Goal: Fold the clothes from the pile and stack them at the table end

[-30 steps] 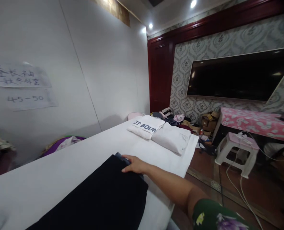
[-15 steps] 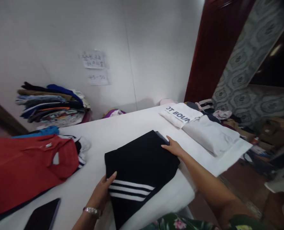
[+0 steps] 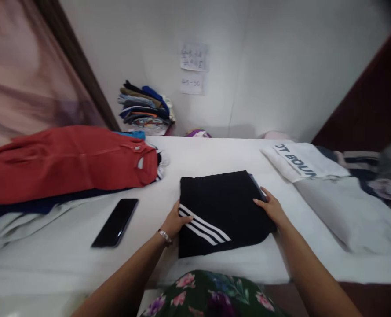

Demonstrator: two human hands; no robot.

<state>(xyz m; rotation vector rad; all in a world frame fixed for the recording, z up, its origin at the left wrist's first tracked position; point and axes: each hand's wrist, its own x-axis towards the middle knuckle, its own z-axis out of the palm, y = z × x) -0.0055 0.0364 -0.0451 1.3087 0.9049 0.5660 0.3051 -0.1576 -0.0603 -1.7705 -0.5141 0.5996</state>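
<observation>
A folded black garment (image 3: 221, 198) with three white diagonal stripes lies flat on the white table (image 3: 215, 154) in front of me. My left hand (image 3: 175, 221) grips its left edge beside the stripes, thumb on top and the other fingers mostly hidden. On the opposite side, my right hand (image 3: 270, 206) holds the right edge, its thumb over the cloth. A strip of grey-blue cloth (image 3: 257, 187) shows from beneath the black fabric near that hand.
A phone (image 3: 116, 222) and red clothing (image 3: 83, 160) lie to the left. Behind stands a stack of folded clothes (image 3: 144, 108). On the right are a white lettered garment (image 3: 301, 160) and a grey one (image 3: 350, 207). Paper notes (image 3: 193, 68) hang on the wall.
My view has swung left, bringing the phone and more red clothing into sight. The black garment now lies squarer to me, its lower edge drawn straighter; both hands stay on its sides.
</observation>
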